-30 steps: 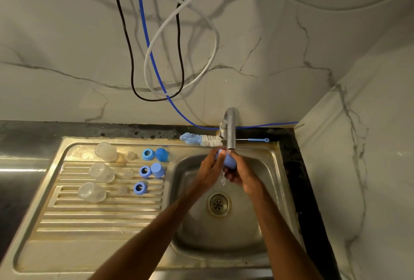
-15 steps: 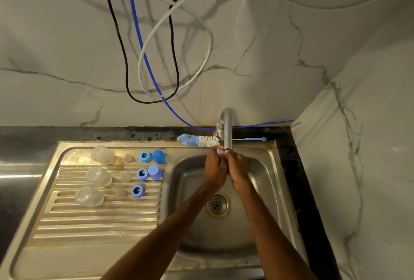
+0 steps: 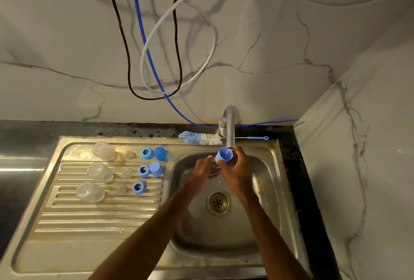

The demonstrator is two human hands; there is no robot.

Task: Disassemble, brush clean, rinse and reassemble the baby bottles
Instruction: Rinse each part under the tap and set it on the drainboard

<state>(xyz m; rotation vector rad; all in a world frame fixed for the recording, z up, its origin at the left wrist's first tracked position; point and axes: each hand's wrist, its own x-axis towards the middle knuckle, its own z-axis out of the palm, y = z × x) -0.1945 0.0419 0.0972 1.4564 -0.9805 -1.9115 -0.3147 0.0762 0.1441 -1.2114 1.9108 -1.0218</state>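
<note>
Under tap point(image 3: 230, 131), right hand point(image 3: 239, 168) grips cap point(image 3: 224, 154) near rim point(image 3: 255, 152).

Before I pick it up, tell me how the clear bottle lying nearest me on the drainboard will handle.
The clear bottle lies on its side on the ridged drainboard, so a nudge could roll it. It looks empty and thin-walled, probably light. Beside the sink it may be wet and slippery.

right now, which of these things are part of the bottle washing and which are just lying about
In the job: blue cap in the right hand, tap, bottle brush, clear bottles, teats, blue rings, spare caps.
Just lying about: black cable, white cable, blue cable on the wall.
</note>
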